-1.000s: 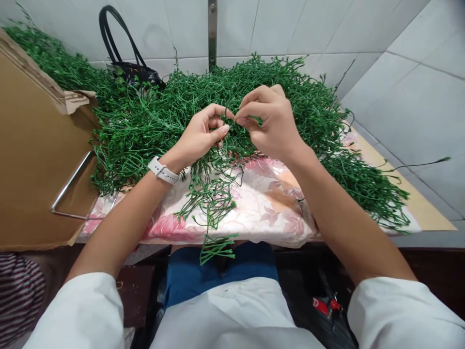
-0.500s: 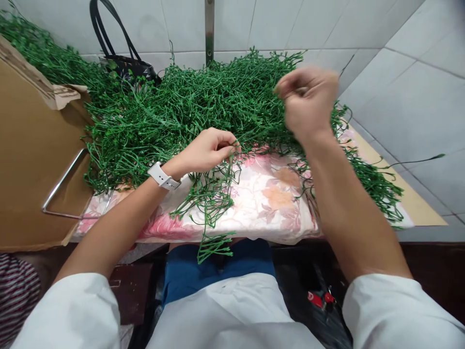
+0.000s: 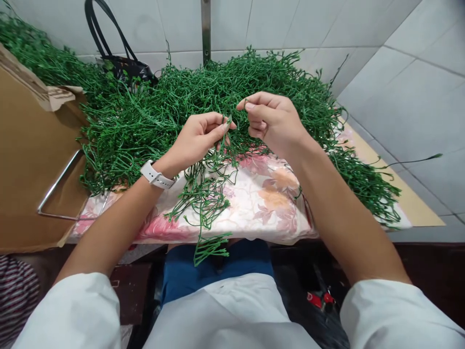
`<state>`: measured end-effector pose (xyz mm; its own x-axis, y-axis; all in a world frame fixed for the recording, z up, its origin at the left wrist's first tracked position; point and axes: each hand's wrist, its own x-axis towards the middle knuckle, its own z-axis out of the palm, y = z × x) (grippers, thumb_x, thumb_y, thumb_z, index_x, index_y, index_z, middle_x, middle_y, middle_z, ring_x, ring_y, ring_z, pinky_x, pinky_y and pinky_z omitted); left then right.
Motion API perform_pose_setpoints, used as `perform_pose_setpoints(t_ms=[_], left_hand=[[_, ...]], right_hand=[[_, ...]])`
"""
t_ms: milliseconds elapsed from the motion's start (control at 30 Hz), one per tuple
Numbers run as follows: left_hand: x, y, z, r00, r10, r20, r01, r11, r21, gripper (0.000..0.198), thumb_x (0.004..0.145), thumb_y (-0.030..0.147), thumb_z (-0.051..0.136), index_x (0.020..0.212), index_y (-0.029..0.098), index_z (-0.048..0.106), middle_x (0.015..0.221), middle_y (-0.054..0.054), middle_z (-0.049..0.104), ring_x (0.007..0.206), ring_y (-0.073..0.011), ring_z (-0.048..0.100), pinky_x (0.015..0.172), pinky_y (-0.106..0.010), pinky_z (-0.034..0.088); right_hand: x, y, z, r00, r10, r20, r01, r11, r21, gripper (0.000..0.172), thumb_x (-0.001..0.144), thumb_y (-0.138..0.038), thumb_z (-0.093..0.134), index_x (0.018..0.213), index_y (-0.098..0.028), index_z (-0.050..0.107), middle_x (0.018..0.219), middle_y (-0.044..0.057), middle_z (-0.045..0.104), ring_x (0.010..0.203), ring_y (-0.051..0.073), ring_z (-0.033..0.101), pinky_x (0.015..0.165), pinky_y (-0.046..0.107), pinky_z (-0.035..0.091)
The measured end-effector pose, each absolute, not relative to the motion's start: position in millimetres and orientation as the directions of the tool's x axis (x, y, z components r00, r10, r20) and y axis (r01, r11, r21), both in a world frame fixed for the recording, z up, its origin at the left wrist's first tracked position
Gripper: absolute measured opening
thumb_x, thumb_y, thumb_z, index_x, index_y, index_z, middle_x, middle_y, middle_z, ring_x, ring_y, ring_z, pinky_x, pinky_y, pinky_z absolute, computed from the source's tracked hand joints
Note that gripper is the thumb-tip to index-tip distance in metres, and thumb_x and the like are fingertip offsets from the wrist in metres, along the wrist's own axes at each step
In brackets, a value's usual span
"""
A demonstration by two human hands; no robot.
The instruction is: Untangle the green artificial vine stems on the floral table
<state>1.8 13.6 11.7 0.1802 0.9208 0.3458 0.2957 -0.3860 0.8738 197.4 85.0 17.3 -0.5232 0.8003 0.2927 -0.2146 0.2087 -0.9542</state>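
My left hand [image 3: 205, 138], a white watch on its wrist, pinches thin green artificial stems [image 3: 210, 194] between thumb and fingertips. These stems hang in a tangle over the cloth, and a few bud-tipped ends [image 3: 212, 246] droop past the table's front edge. Just to the right, my right hand [image 3: 274, 116] is closed in a pinch of thumb and forefinger. A thin dark green bit, like a stem end, shows at its fingertips; the rest is hidden. Behind both hands lies a big heap of green artificial stems [image 3: 203, 92].
A cardboard box [image 3: 36, 169] with a bent metal rod [image 3: 58, 184] stands at left. A black handbag [image 3: 127, 68] rests against the tiled wall. Flowered cloth [image 3: 265, 208] covers the table. More stems [image 3: 366, 184] lie at right. A person's striped clothing [image 3: 16, 291] shows at lower left.
My right hand has come down and left from above the heap's right side to beside my left hand. My left hand has risen slightly, still pinching stems.
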Motion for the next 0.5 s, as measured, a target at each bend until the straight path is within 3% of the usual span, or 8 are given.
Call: perform_pose_setpoints(t_ms=[267, 500], left_hand=[[0, 20, 10, 0.111, 0.91, 0.399, 0.247, -0.414, 0.876, 0.03, 0.097, 0.042, 0.075, 0.082, 0.017, 0.069, 0.071, -0.001, 0.068, 0.058, -0.0071, 0.057, 0.052, -0.02, 0.044], [1, 14, 15, 0.143, 0.901, 0.409, 0.319, -0.433, 0.843, 0.037, 0.095, 0.047, 0.076, 0.075, 0.017, 0.067, 0.064, 0.0, 0.063, 0.055, -0.0071, 0.047, 0.052, -0.021, 0.039]], right_hand=[[191, 78, 16, -0.552, 0.806, 0.215, -0.167, 0.146, -0.975, 0.021, 0.089, -0.036, 0.078, 0.082, -0.021, 0.064, 0.061, -0.007, 0.03, 0.051, 0.007, 0.022, 0.044, 0.023, 0.023], [187, 71, 11, -0.498, 0.801, 0.333, -0.162, 0.291, -0.943, 0.031, 0.079, -0.043, 0.09, 0.083, -0.023, 0.066, 0.065, -0.004, 0.043, 0.055, 0.009, 0.025, 0.045, 0.026, 0.022]])
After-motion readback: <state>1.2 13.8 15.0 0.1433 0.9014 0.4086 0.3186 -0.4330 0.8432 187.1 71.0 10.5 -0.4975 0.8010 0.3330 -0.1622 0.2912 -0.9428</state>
